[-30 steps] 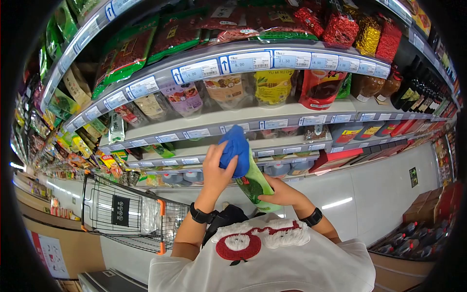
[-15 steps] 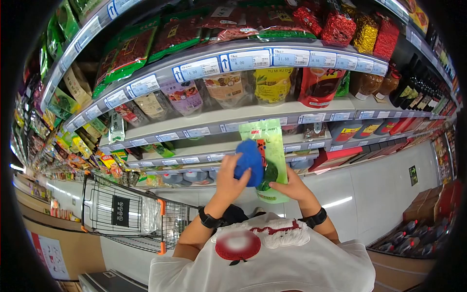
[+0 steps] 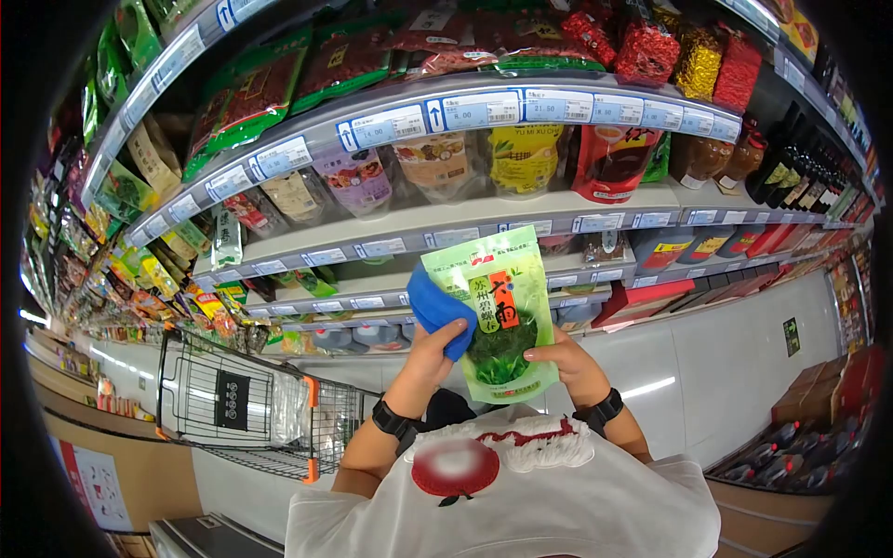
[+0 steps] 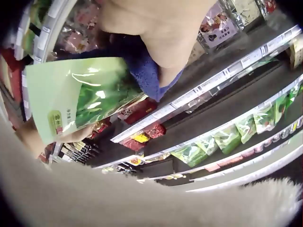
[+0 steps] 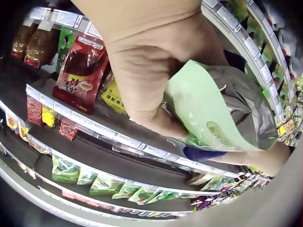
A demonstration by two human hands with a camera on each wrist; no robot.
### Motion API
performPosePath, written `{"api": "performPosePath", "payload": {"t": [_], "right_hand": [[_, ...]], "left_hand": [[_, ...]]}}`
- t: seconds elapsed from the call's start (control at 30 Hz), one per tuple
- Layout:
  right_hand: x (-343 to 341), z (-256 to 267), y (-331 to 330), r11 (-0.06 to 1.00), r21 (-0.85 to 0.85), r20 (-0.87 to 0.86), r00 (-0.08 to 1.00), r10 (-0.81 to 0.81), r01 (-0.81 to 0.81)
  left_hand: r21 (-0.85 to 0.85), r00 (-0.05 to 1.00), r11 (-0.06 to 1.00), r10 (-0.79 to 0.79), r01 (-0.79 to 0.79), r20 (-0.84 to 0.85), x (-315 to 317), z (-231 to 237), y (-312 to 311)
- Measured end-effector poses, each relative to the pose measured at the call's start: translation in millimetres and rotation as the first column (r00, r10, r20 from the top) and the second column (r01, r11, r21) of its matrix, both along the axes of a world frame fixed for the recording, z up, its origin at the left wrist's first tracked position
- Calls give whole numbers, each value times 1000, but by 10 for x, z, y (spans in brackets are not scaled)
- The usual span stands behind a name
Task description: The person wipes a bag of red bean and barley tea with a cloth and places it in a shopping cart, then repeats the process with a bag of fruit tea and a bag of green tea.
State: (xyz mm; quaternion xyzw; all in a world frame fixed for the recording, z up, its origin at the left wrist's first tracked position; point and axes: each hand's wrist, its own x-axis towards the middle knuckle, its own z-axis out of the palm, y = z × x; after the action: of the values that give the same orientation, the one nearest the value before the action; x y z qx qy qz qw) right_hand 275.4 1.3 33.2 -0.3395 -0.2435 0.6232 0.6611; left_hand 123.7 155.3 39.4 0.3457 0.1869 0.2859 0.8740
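A light green tea pouch (image 3: 502,344), its printed front facing up toward the head camera, is held in front of the body. My right hand (image 3: 572,370) grips the pouch's lower right side, thumb on the front and the other fingers behind it. With a blue cloth (image 3: 433,305) bunched in it, my left hand (image 3: 430,361) holds the pouch's left side, its thumb over the cloth. In the left wrist view the cloth (image 4: 144,75) lies against the pouch (image 4: 87,97). The right wrist view shows the thumb on the pouch (image 5: 189,99), near its edge.
Shelves with a price-tag rail (image 3: 484,110) stand ahead, holding a yellow pouch (image 3: 524,163), a red pouch (image 3: 612,166) and other bagged goods. A wire shopping cart (image 3: 251,409) is at left on the tiled floor. Cardboard cartons (image 3: 823,395) are stacked at right.
The pouch has turned from slanted and edge-on to face the head camera. The left hand and cloth have moved from over the pouch's upper part to its left side.
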Motion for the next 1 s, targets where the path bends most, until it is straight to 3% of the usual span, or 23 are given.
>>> {"api": "performPosePath", "payload": {"t": [0.07,0.27,0.4,0.5,0.73,0.8,0.83,0.93,0.97,1.0], "right_hand": [[-44,-49,78,997,63,-21,998,-51,52],[-42,-295,190,971,45,332,913,-235,234],[-119,-365,251,910,161,626,673,-394,383],[-206,-111,242,936,101,824,498,-269,339],[-257,-163,258,975,161,814,537,-221,156],[-234,-264,247,981,149,755,627,-195,126],[-224,-322,244,983,143,721,669,-180,111],[-243,-383,191,988,103,410,900,-149,116],[-246,-378,177,989,81,291,947,-140,122],[-236,-372,181,980,142,294,940,-175,138]], "left_hand": [[33,998,998,61,-61,-4,9,101,-32],[228,956,933,292,-278,-31,18,218,-124],[247,944,920,325,-303,-52,56,120,-98],[248,951,926,305,-284,-52,94,20,-118],[256,995,965,71,-50,-75,95,-177,-197],[254,995,965,79,-60,-63,88,-191,-206],[333,991,942,83,-45,-101,82,-172,-212],[574,971,819,136,3,-198,82,-211,-231],[610,959,790,123,62,-257,72,-255,-225],[641,942,758,113,123,-315,61,-289,-216]]}}
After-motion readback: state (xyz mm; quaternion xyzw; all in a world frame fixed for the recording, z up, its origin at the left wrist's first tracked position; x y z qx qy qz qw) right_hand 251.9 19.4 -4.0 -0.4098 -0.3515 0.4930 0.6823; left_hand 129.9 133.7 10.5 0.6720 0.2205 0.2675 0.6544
